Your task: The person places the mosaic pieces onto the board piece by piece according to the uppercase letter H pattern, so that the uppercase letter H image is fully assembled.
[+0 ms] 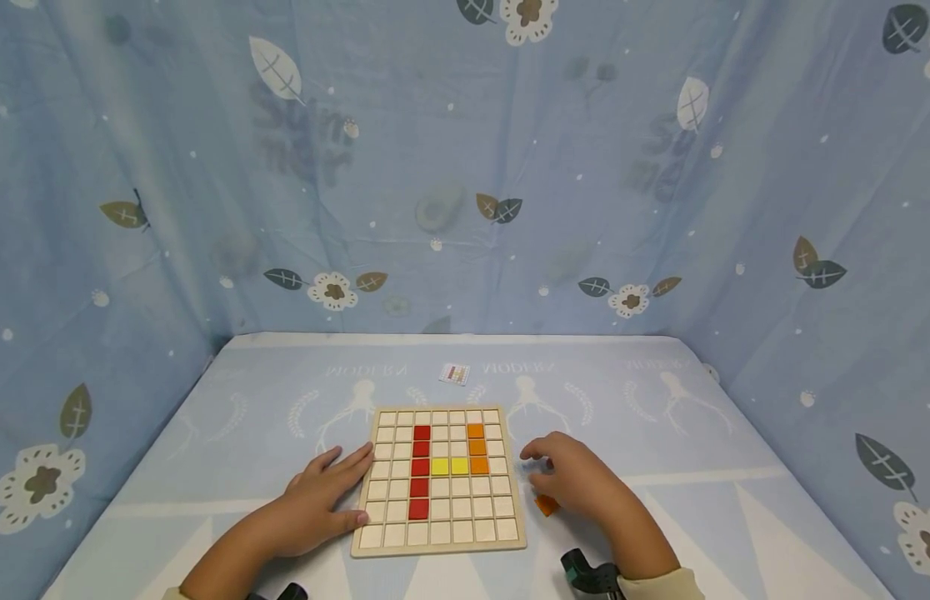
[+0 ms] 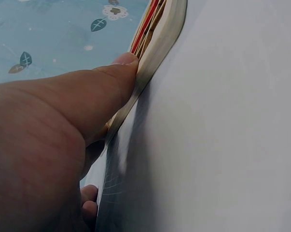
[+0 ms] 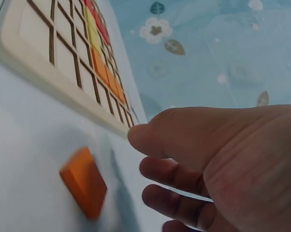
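A square wooden grid board (image 1: 439,549) lies on the table between the two hands. Set in its cells are a column of several red tiles (image 1: 420,467), two yellow tiles (image 1: 440,467) in a row, and three orange tiles (image 1: 477,447) in a shorter column. The left hand (image 1: 315,502) rests with spread fingers along the board's left edge, its thumb touching the side. Just right of the board hovers the right hand (image 1: 577,477), fingers loosely bent and holding nothing. Below its thumb a loose orange tile (image 3: 86,184) is on the table, tilted in the right wrist view.
Behind the board lies a small printed card (image 1: 454,374) with a coloured grid pattern. A patterned pale cloth covers the table, and blue curtains (image 1: 465,167) enclose its back and sides. Black wrist devices (image 1: 585,575) sit near both sleeves.
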The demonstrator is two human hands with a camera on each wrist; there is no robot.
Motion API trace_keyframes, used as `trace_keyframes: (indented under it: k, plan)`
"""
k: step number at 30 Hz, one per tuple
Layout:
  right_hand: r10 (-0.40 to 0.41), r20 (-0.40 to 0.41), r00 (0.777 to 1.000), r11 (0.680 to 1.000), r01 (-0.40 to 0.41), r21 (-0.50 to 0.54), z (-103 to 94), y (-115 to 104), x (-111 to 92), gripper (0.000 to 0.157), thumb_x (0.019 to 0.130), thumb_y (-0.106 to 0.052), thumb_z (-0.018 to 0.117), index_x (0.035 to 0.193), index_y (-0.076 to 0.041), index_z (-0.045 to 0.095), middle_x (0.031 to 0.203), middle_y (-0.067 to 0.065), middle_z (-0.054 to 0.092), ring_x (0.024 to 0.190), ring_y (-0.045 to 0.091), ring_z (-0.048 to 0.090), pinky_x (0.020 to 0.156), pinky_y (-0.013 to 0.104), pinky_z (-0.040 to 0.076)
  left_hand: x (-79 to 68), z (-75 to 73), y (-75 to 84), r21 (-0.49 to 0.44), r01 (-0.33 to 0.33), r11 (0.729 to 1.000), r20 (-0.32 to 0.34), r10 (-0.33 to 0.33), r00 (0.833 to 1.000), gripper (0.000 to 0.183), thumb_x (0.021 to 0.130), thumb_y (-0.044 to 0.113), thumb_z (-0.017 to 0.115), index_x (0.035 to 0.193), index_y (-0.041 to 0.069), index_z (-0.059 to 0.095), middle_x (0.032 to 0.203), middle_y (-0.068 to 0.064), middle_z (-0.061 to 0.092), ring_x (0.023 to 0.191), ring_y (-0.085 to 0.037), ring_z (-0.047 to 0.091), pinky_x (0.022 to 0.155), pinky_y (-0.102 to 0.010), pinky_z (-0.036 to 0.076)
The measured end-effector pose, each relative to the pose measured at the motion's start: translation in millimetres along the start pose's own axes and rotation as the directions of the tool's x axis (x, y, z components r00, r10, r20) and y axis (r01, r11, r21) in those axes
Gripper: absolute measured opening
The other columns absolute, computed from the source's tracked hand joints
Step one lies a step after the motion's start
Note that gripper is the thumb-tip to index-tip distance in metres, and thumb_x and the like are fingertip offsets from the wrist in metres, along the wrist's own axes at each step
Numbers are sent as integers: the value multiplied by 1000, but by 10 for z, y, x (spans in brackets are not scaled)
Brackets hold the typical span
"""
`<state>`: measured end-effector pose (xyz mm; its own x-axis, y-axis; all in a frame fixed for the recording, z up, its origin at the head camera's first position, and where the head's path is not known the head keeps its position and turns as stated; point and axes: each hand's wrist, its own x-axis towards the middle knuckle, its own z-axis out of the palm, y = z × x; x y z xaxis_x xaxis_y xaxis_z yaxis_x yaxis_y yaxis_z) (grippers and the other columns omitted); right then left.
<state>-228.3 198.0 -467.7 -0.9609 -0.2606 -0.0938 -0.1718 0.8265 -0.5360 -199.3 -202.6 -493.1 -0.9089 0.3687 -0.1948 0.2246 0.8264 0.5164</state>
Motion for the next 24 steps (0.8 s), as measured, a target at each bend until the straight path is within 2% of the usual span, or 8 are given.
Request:
trace_keyframes:
  k: [4,12,18,24]
  plan:
    - [55,-48,997,998,-56,-28,-81,133,-75,24,89,-11,80,108,-25,76,112,-5,67,101,16,61,93,45,54,1,4,-3,-8,-4,1000,0,4,1000,92,91,59,74,166,27,32,175,14,19,160,-47,6,118,-79,10]
    - [106,-51,993,993,-108,-50,-180,321,-194,34,84,-14,88,114,-23,74,113,-2,66,98,17,59,91,46,53,3,10,-21,8,9,1000,-3,-9,1000,93,90,61,73,166,29,32,174,16,19,161,-46,6,118,-79,12]
    - [137,-31,990,989,-139,-50,-155,421,-229,36,83,-16,89,114,-24,73,113,-2,66,104,18,60,99,51,52,-2,14,-10,-7,12,1000,0,-12,1000,92,90,60,74,166,28,33,174,15,19,161,-46,6,117,-79,12]
    - [145,-27,989,988,-146,-43,-110,469,-222,33,83,-15,89,111,-24,74,107,-1,63,96,17,57,95,48,54,-6,15,-5,-5,6,1000,-8,-6,1000,91,90,59,74,166,28,34,174,15,20,161,-46,7,117,-79,12]
